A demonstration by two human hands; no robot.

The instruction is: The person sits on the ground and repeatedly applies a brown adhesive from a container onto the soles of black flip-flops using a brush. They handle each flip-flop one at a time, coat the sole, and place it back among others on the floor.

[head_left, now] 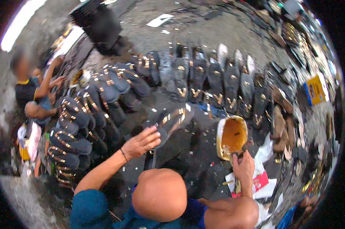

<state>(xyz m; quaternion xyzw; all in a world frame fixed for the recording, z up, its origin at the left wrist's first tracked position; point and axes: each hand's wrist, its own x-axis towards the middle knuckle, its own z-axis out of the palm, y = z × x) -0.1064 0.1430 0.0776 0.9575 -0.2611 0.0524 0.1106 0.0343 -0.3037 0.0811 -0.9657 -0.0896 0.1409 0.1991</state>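
Sandals cover the floor, black with gold straps, too many and too overlapped for an exact count. Far left, one other person (pixel 27 91) sits, face blurred, both hands up near a dark hanging bag (pixel 98 28). Beside that person, a curved stack of sandals (pixel 71 133) runs from lower left up to centre, roughly a dozen or more, overlapping. Left hand (pixel 142 143) is extended, fingers spread narrowly, resting on one sandal (pixel 170 122) with gold strap bands; fingertips touch its near edge, grip not clear, one black band on that wrist. This sandal lies alone on the dark floor at centre, tilted, apart from the rows. Behind it, a row of sandals (pixel 214 82) stands side by side, about eight to ten, toes toward the camera. One glue can (pixel 231 137), pale outside, amber inside, sits just right of centre. Right hand (pixel 243 168) is closed round one brush (pixel 237 154) whose tip is at the can's near rim. Papers (pixel 260 181), white and one red, lie under that hand. Farther right, several brown soles (pixel 280 126) in a pile, count unclear. One yellow box (pixel 316 89) at far right.
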